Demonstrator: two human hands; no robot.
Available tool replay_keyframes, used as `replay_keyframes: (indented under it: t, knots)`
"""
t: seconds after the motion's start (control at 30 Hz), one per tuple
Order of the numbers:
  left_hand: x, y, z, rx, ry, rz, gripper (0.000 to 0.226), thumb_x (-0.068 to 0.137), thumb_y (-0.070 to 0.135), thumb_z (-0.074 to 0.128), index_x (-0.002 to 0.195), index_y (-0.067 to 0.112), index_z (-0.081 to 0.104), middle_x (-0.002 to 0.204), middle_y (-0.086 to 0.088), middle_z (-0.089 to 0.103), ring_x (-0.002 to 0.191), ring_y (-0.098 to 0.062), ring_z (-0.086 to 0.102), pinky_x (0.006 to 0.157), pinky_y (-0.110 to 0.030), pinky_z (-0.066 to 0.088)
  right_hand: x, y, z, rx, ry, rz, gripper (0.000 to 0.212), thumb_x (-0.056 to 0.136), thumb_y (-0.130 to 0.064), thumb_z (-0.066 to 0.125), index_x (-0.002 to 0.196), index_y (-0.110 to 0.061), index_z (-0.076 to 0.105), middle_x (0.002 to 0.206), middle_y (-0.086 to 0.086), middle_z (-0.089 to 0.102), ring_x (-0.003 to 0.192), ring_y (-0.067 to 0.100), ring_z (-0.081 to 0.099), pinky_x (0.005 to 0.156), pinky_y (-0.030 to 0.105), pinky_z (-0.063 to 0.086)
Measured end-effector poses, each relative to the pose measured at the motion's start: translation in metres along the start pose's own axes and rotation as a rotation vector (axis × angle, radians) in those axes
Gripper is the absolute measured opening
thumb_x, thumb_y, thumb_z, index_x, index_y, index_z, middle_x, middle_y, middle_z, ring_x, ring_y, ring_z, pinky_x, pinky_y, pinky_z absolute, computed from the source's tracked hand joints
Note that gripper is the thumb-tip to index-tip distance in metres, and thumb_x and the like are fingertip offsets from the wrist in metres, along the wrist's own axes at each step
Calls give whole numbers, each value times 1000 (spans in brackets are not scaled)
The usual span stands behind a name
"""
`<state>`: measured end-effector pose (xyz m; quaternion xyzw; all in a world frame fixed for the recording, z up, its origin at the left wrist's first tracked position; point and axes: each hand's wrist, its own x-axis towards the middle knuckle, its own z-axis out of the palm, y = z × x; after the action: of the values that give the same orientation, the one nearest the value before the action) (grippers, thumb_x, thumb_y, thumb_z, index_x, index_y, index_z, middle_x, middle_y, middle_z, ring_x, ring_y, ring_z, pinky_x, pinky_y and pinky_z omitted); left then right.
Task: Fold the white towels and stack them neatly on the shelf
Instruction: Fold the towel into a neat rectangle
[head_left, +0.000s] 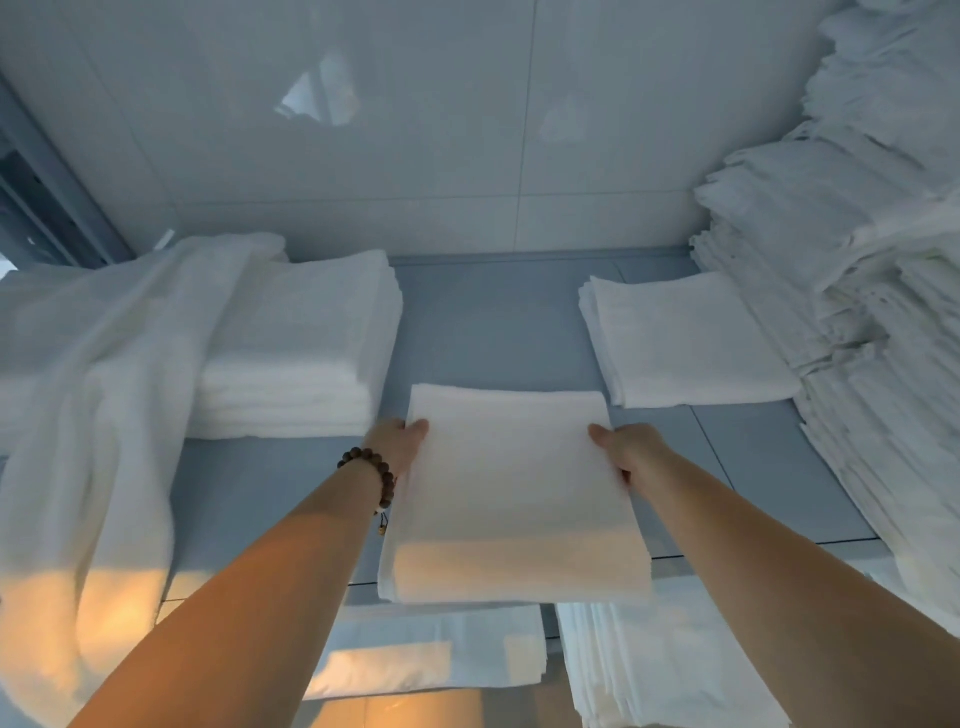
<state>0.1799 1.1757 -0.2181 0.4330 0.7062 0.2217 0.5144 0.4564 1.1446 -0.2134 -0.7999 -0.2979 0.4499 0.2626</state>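
A folded white towel (511, 493) hangs flat over the front of the grey shelf (493, 332), held by its two side edges. My left hand (400, 441), with a bead bracelet on the wrist, grips its left edge, thumb on top. My right hand (626, 447) grips the right edge the same way. The fingers of both hands are hidden under the cloth. A short pile of folded towels (685, 338) lies on the shelf behind and to the right. A taller pile (306, 353) stands at the left.
A loose unfolded towel (98, 415) drapes over the left pile and hangs past the shelf edge. A high, ragged heap of white linen (883, 260) fills the right side. More folded linen (441, 654) lies on the level below. A tiled wall (415, 130) closes the back.
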Motion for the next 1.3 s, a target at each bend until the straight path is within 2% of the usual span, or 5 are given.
replay_keyframes:
  t: [0.33,0.9,1.07,1.2,1.3]
  knots:
    - [-30,-14,-35,-277,-290,-273,44,91,38,58,106,-4,63,97,-19,72,85,-30,69,75,-39,55,-47,18,-30,212,-297,147,29,86,-31,66,91,-2,64,65,7,73,55,20,69,46,27,52]
    - [-75,-64,-17,-305,-239,-185,25,97,16,50,107,-5,61,107,-23,68,96,-34,67,84,-44,54,-85,48,-35,145,-254,68,23,90,-15,62,101,4,59,94,17,66,82,27,64,72,37,53]
    - [-84,-61,-3,152,75,-38,26,93,27,54,86,4,64,92,-13,68,89,-29,63,79,-33,49,-85,63,-18,-320,73,-115,23,87,-27,63,78,-7,57,83,13,62,83,29,58,70,31,41]
    - [-97,-47,19,404,414,398,23,90,14,52,112,9,56,117,-13,53,109,-28,49,87,-35,41,-89,62,1,-665,353,-509,42,91,-29,53,126,-6,49,131,17,48,124,35,40,103,41,35]
    - [-104,-42,64,727,202,703,45,95,19,39,139,14,40,150,-8,30,142,-25,19,115,-33,15,-94,54,37,-894,165,-753,53,97,-31,35,147,-16,26,159,3,14,147,25,1,119,45,5]
